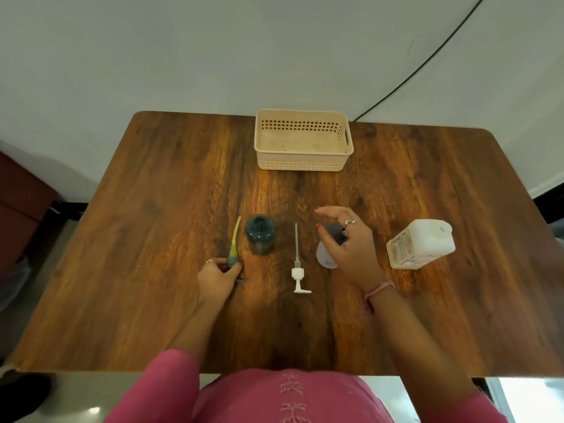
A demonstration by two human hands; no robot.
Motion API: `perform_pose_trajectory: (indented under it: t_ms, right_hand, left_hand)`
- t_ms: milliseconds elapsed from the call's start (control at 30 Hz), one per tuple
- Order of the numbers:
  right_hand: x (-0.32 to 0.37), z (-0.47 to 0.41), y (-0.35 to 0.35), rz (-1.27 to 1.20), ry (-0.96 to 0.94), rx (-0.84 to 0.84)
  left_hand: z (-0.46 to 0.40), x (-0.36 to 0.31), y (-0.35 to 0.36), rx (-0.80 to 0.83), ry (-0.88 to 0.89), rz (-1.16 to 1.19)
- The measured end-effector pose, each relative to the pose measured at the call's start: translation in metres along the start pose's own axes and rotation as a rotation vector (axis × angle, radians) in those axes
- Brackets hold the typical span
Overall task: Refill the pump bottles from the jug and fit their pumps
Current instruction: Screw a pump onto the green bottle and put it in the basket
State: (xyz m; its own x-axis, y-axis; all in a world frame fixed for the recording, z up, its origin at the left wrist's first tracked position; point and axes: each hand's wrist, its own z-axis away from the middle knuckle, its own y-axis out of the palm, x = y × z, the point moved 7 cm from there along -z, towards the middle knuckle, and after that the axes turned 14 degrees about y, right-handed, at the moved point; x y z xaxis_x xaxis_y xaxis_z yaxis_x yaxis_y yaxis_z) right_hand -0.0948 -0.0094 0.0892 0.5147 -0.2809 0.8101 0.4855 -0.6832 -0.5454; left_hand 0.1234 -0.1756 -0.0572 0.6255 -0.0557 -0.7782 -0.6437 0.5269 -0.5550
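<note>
Head view: dark bottle (260,236) stands open on the counter (152,193), its pump (233,248) lying just beside it, head end gripped in my left hand (215,277). Right hand (348,242) curls over the pale bottle (326,254), thumb and fingers around its top, perhaps steadying it. White pump (297,264) lies between the bottles, jug (421,243) waits right, basket (303,140) behind.
</note>
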Motion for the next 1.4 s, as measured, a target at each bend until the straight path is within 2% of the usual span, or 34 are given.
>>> perform_pose_trajectory:
  t_ms: [133, 200, 267, 333, 400, 500, 567, 633, 700, 767, 833, 900, 1000, 1100, 1400]
  right_hand:
    - [0.02, 0.0, 0.023, 0.085, -0.13, 0.114]
    - [0.032, 0.0, 0.038, 0.099, -0.183, 0.201]
    - [0.048, 0.002, 0.055, 0.137, -0.25, 0.318]
    - [0.065, 0.006, 0.072, 0.218, -0.347, 0.429]
    - [0.08, 0.007, 0.079, 0.274, -0.422, 0.468]
    - [0.088, 0.001, 0.074, 0.281, -0.464, 0.404]
    - [0.084, -0.008, 0.069, 0.235, -0.424, 0.384]
    - [0.074, -0.018, 0.064, 0.158, -0.356, 0.347]
    - [0.061, -0.029, 0.056, 0.038, -0.236, 0.286]
    - [0.048, -0.038, 0.047, -0.14, -0.076, 0.235]
    - [0.04, -0.043, 0.039, -0.352, 0.033, 0.186]
    - [0.032, -0.047, 0.034, -0.461, 0.102, 0.135]
    - [0.02, -0.049, 0.031, -0.492, 0.194, 0.094]
    - [0.018, -0.05, 0.024, -0.436, 0.234, 0.024]
    - [0.041, -0.059, -0.002, -0.299, 0.169, -0.117]
  left_hand:
    - [0.009, -0.019, -0.02, -0.133, -0.018, 0.328]
    - [0.017, -0.043, -0.027, -0.126, 0.027, 0.502]
    - [0.024, -0.071, -0.03, -0.053, 0.084, 0.622]
    - [0.032, -0.096, -0.029, 0.029, 0.136, 0.642]
    - [0.038, -0.115, -0.031, 0.039, 0.196, 0.58]
    - [0.042, -0.135, -0.04, 0.051, 0.31, 0.46]
    - [0.042, -0.144, -0.046, 0.137, 0.411, 0.463]
    - [0.037, -0.139, -0.053, 0.139, 0.474, 0.502]
    - [0.025, -0.12, -0.059, 0.018, 0.456, 0.494]
    - [0.01, -0.094, -0.052, -0.017, 0.375, 0.482]
    - [-0.002, -0.073, -0.031, 0.087, 0.306, 0.441]
    - [-0.01, -0.06, -0.005, 0.206, 0.309, 0.315]
    - [-0.017, -0.053, 0.025, 0.261, 0.345, 0.164]
    - [-0.026, -0.058, 0.041, 0.238, 0.387, 0.182]
    - [-0.038, -0.06, 0.042, 0.136, 0.396, 0.252]
